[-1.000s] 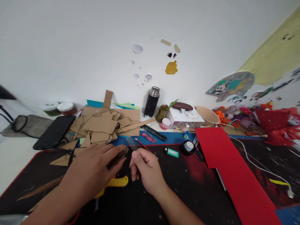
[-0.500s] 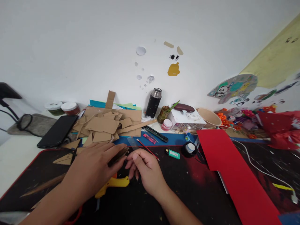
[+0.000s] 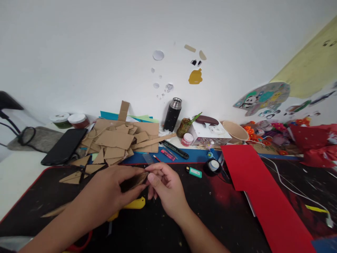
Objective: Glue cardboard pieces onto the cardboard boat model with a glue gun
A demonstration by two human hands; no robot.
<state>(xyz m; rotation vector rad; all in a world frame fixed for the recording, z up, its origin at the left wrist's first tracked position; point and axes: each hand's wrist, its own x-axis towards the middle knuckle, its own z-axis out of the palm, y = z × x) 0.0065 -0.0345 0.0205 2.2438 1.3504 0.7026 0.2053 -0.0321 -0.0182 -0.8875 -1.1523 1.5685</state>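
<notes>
My left hand is closed around a folded-looking brown cardboard piece, gripped between thumb and fingers. A long brown pointed strip shows beyond my left forearm; whether it belongs to the same piece I cannot tell. At the cardboard's right end, my right hand pinches the edge with thumb and curled fingers. Beneath my left hand lies a yellow-handled tool, partly covered, perhaps a glue gun or a cutter. Red scissor-like loops peek out from below the left forearm.
Cardboard scraps are heaped at the back left beside a black phone. A black flask, a green utility knife, a teal lighter and a tape roll stand or lie beyond. Red card covers the right.
My left hand has moved slightly right and down with the cardboard, bringing its end against my right fingers. My right hand has shifted slightly right and closed onto the edge.
</notes>
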